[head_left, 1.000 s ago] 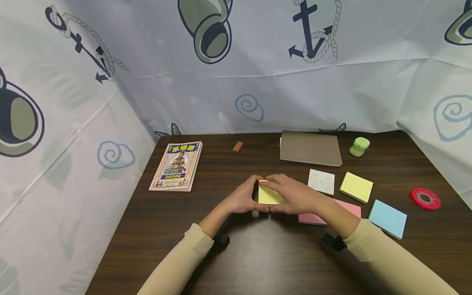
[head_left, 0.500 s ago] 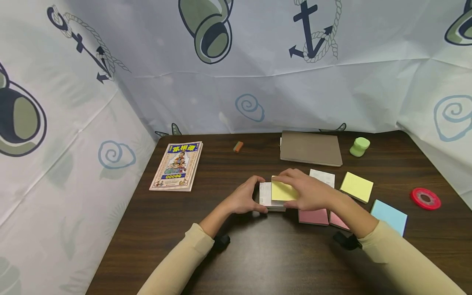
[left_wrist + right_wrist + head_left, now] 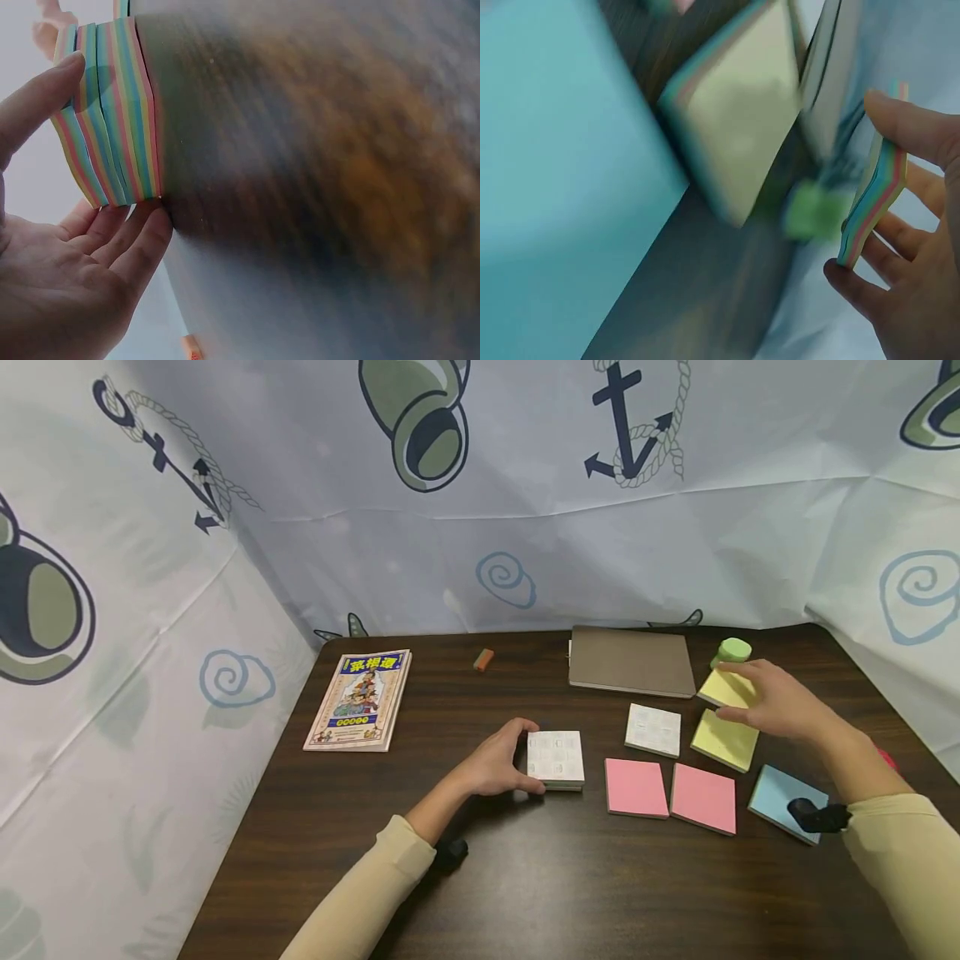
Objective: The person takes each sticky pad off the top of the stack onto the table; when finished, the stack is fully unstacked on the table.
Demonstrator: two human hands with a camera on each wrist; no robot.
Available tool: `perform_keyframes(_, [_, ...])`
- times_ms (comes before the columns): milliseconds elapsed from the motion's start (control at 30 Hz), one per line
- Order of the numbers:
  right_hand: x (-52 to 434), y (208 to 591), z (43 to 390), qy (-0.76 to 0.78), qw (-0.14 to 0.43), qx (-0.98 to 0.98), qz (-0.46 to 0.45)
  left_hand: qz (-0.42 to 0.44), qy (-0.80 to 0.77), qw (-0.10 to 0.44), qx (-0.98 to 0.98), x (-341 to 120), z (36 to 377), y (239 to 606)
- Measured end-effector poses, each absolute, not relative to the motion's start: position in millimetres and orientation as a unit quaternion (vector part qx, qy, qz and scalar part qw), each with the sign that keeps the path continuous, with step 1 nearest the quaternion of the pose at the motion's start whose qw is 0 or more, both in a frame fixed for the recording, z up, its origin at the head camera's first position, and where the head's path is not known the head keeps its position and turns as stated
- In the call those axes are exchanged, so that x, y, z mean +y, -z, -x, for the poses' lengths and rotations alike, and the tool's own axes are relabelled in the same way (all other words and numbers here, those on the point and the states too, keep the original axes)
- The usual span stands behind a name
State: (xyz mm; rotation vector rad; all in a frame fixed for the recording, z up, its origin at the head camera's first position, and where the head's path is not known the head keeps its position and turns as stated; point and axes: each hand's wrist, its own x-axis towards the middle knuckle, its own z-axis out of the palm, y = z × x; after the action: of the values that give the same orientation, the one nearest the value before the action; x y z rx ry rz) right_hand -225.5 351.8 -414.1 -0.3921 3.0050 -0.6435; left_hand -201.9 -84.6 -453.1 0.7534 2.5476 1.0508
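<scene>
Two hands busy: left hand (image 3: 495, 768) cups the note stack (image 3: 556, 759); right hand (image 3: 780, 703) pinches a thin yellow pad (image 3: 726, 688). Light, bendy; best gripped by its edges.

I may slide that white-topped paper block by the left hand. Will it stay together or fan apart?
The white-topped block is probably compact: the left-wrist view shows tightly layered edges. It lies flat, so it likely slides rather than tips. The left hand steadies one side; a push on the top sheets alone might shear them.

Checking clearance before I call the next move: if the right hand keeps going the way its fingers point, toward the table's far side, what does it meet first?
Most likely the green tub, just beyond the yellow pad that the right hand pinches. The grey notebook lies slightly left of that line. Depth is unclear.
</scene>
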Motion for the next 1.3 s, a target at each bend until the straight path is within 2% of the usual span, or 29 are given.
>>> perform_keyframes(300, [416.0,441.8,224.0,0.193,0.058,0.978,0.061,-0.258,-0.367,0.144,0.882,-84.7,201.3,451.2])
perform_keyframes(833, [427.7,456.6,222.5,0.184,0.074,0.978,0.062,-0.26,-0.36,0.14,0.885,-85.5,201.8,454.0])
perform_keyframes(1067, [404.7,422.6,219.7,0.122,0.081,0.987,0.063,-0.262,-0.36,0.138,0.885,-85.9,202.0,453.8])
perform_keyframes(1200, [362.9,400.0,218.1,0.129,0.042,0.987,0.088,-0.265,-0.357,0.139,0.885,-85.7,201.7,454.1])
perform_keyframes(1300, [315.9,389.6,212.2,0.147,-0.005,0.976,0.159,-0.268,-0.357,0.137,0.884,-85.5,202.2,454.9])
